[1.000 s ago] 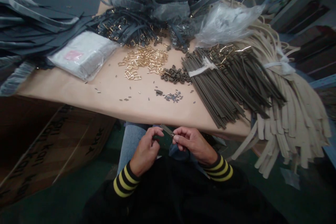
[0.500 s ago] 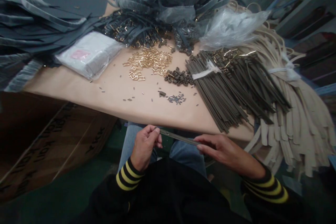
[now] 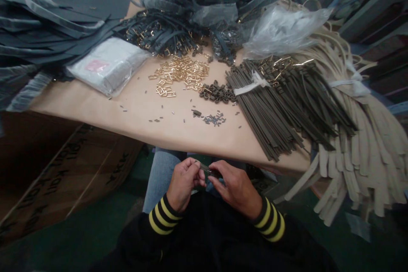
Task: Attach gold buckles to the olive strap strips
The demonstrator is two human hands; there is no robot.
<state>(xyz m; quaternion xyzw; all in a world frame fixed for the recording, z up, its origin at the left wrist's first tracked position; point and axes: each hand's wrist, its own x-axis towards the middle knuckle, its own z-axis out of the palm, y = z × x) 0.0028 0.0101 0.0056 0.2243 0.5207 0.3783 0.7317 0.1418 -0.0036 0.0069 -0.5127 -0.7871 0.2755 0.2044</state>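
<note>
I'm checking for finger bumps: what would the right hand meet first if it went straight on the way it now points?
The right hand would likely meet the left hand, across the dark strap between them, though depth is unclear.

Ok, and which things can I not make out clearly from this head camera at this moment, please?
All in the head view:
Thin strip: partly covered by the left hand and right hand, so its full length is hidden.
Small grey pieces: too small to tell their exact shape.
Pink label: any print is lost in blur.
Dark straps: cut off by the left edge.
</note>
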